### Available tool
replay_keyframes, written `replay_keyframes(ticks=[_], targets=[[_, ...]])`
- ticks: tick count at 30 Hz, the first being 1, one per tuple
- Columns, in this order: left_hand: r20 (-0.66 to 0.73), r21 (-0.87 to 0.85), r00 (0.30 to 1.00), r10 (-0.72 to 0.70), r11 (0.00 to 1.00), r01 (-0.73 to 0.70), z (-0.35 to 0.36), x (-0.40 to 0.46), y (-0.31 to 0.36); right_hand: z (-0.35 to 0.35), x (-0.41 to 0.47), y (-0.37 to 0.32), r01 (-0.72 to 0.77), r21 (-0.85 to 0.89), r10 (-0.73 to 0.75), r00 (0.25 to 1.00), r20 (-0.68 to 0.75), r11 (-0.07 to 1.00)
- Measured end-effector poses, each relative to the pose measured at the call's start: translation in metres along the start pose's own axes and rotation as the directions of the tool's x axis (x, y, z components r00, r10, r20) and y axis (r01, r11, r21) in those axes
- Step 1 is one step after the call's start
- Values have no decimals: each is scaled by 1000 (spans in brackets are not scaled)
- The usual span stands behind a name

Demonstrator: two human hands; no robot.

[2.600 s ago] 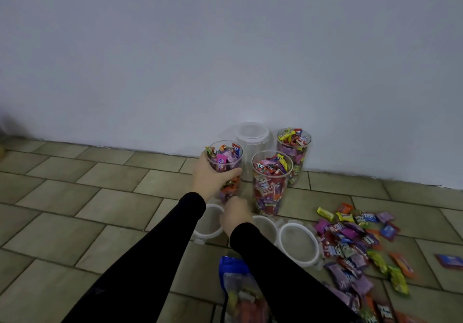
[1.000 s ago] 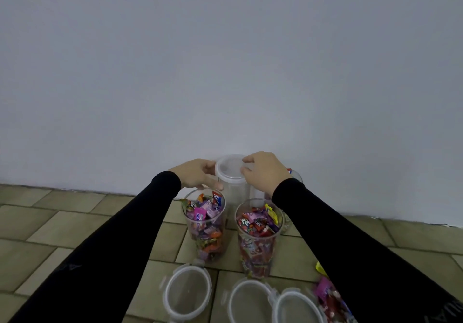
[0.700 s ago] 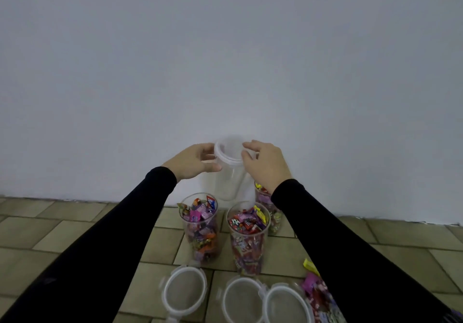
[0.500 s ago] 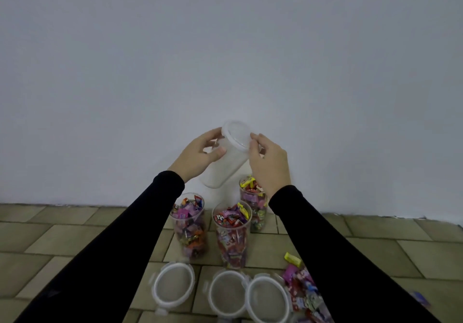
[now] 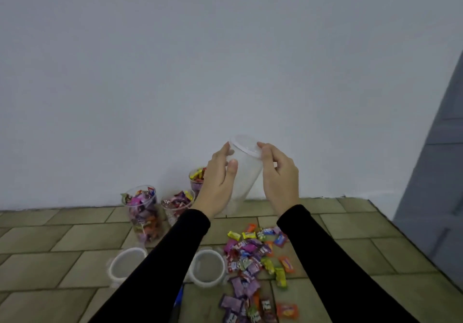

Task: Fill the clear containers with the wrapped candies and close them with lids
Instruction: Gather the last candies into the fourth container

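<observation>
The floor [image 5: 350, 225] is made of brown-green tiles, and it meets a plain pale wall [image 5: 225, 59]. A grey door [image 5: 436, 172] stands at the right edge.

Both arms wear black sleeves [image 5: 325, 252]. The left hand [image 5: 219, 182] is wrapped around the side of an empty clear jar [image 5: 244, 172], with the thumb lying across the front. The right hand [image 5: 279, 174] pinches the jar's lid [image 5: 244, 144] at its rim with bent fingers. The jar is up in the air in front of the wall, tilted, with its lid on top.

3 jars full of candy stand on the floor by the wall, all without lids. 1 full jar [image 5: 144, 212] is on the left, 1 [image 5: 176, 203] is in the middle behind the left sleeve, and 1 [image 5: 196, 179] is at the back, partly hidden by the left hand.

2 loose lids [image 5: 126, 263] [image 5: 206, 268] lie flat on the tiles near the arms. A pile of wrapped candies [image 5: 253, 260] in purple, pink, yellow, orange and green is spread on the floor to the right of them. The wrappers have writing, but it is too blurry to read.
</observation>
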State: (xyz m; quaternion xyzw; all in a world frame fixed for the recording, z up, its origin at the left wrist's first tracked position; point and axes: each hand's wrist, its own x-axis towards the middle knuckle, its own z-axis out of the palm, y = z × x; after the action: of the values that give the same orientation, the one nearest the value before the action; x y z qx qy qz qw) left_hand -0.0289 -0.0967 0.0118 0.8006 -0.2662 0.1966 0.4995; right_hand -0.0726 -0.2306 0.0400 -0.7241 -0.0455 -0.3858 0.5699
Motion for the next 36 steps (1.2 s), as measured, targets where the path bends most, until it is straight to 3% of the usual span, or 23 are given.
replay_keyframes(ticks=[4,10,15,26,32,36], targets=[[166,-10,980,-108,994,112,43,-27,23,-52,-15,13,-130,-102,135,990,46,986],[133,-155,969,-210,961,229,106,-75,46,-121,-43,24,-170,-163,190,975,117,972],[119,-355,937,-329,867,349,146,-115,59,-159,-60,37,-243,-245,290,940,178,938],[41,-217,947,-319,922,320,196,-156,67,-199,-73,46,-194,-535,431,826,364,823],[133,-243,924,-358,892,380,195,-159,61,-201,-73,50,-198,-539,448,808,383,819],[211,-247,899,-383,869,429,192,-159,59,-199,-64,48,-279,-472,487,775,403,836]])
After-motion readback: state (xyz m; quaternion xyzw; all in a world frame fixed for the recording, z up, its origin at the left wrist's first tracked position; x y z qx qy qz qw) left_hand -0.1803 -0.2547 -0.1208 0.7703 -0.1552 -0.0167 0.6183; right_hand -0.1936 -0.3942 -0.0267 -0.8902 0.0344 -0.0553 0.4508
